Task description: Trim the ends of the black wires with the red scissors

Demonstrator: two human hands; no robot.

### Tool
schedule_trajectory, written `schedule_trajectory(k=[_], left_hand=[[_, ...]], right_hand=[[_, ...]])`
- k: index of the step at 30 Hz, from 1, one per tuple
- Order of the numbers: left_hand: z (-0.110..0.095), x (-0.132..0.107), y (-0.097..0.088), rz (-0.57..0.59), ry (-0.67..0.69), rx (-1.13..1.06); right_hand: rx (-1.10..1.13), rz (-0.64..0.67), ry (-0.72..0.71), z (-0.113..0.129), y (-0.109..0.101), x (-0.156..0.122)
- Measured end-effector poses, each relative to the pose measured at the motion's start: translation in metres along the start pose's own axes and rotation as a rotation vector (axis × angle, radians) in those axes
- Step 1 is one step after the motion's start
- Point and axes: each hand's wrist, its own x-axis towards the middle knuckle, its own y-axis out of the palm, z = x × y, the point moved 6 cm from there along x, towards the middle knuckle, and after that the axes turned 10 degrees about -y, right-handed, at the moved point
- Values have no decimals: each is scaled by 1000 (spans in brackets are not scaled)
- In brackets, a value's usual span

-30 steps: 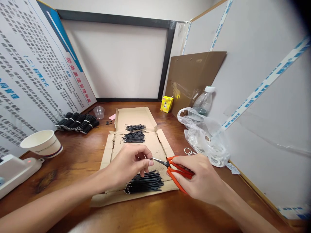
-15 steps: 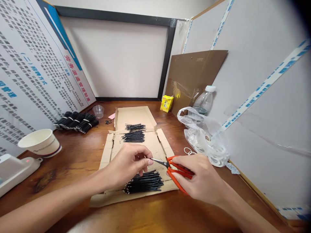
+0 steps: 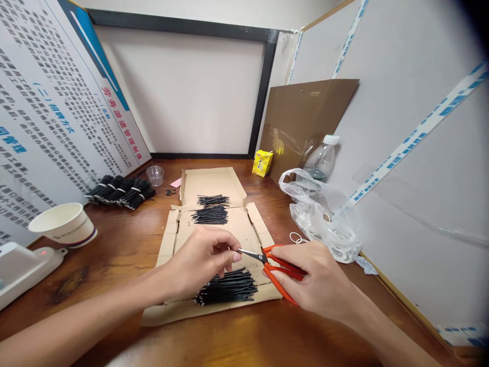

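Note:
Red-handled scissors (image 3: 280, 275) are held in my right hand (image 3: 315, 278), its fingers wrapped round the handles. Their thin blades point left and meet the fingertips of my left hand (image 3: 208, 260). Thumb and forefinger of that hand are pinched together at the blade tips; what lies between them is too small to make out. Below the left hand, a pile of thin black sticks with pale left ends (image 3: 233, 288) rests on a flattened cardboard box (image 3: 239, 232). Farther up the cardboard lie two smaller groups, the nearer black sticks (image 3: 210, 215) and the farther black sticks (image 3: 212, 200).
Tied black bundles (image 3: 120, 191) lie at the left, behind a paper cup (image 3: 64, 227) and a white power strip (image 3: 28, 270). A clear plastic cup (image 3: 155, 176) and a yellow box (image 3: 262, 163) stand farther back. A plastic bag (image 3: 324, 219) and a bottle (image 3: 323, 158) are on the right.
The scissors and my right hand have shifted very slightly to the right. My left hand keeps its pinch at the blade tips, and the black sticks lie as before.

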Motion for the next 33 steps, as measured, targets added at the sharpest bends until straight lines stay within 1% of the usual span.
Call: schedule_trajectory(k=[4,11,17,23,26,33], left_hand=[[0,1,0,12,-3,-31],[-1,0,-1,6,14,-27],[-4,0,-1,24,28,14],[-2,0,-1,25,30,34],[-1,0,-1,23,35,43],[1,1,-1,30,36,6]], right_hand=[[1,-8,-11,0,0,1],[34,-53,28,-3,-2,-3],[10,-11,27,0,-1,-1],[8,-33,1,1,-2,-1],[17,-18,-5,0,0,-1],[2,-27,-17,1,-1,0]])
